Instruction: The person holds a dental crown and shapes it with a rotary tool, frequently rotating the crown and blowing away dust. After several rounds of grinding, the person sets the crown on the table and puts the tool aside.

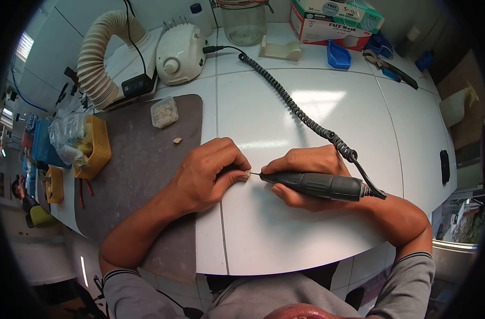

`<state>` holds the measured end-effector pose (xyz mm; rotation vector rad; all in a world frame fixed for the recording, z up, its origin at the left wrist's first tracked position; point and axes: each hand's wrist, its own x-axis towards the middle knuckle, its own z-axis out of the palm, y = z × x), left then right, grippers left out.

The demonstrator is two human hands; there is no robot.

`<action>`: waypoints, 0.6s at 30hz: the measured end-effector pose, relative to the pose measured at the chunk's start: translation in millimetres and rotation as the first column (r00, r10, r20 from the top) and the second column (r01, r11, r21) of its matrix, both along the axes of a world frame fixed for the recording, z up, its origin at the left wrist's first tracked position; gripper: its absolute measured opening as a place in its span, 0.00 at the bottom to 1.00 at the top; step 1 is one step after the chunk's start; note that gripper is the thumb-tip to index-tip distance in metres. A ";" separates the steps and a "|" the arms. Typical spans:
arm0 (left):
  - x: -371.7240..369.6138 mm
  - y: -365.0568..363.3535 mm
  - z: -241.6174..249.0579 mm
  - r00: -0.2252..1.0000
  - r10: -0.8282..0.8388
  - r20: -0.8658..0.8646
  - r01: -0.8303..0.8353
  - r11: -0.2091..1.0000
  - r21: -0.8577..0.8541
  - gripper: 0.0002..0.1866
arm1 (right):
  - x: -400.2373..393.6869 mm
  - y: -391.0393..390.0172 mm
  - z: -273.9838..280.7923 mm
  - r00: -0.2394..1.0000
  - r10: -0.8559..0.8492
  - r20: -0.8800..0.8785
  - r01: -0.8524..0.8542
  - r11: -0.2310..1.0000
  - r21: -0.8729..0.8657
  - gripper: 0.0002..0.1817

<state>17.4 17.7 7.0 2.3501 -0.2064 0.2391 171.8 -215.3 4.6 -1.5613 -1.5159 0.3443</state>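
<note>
Between the thumb and fingers of my left hand (205, 173) is a small pale piece (248, 173), mostly covered by the fingertips; its exact kind is too small to make out. My right hand (314, 158) is closed around a black rotary tool handpiece (319, 185), held like a pen and nearly level. Its thin metal bit (255, 174) points left and meets or nearly meets the pale piece. A coiled black cord (290, 101) runs from the handpiece's rear to a white control unit (179, 56) at the back.
A grey mat (136, 181) bears a clear tub (164, 112) of pale pieces and one loose piece (177, 140). Yellow baskets (99, 146) stand left. A ribbed hose (88, 69), glass jar (245, 24), mask boxes (332, 26), blue tray (338, 55) and pliers-like tool (394, 69) line the back.
</note>
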 end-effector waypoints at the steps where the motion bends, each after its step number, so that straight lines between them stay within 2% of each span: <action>1: -0.9 -0.9 -0.2 1.000 -0.001 -0.006 0.001 1.000 -0.008 0.09 | -1.2 -0.6 -0.9 1.000 -0.004 -0.006 0.004 1.000 0.003 0.14; 18: -2.0 -1.2 -2.8 1.000 0.009 -0.020 -0.010 1.000 -0.029 0.08 | -0.8 -1.2 -3.7 1.000 -0.008 0.009 0.008 1.000 -0.009 0.14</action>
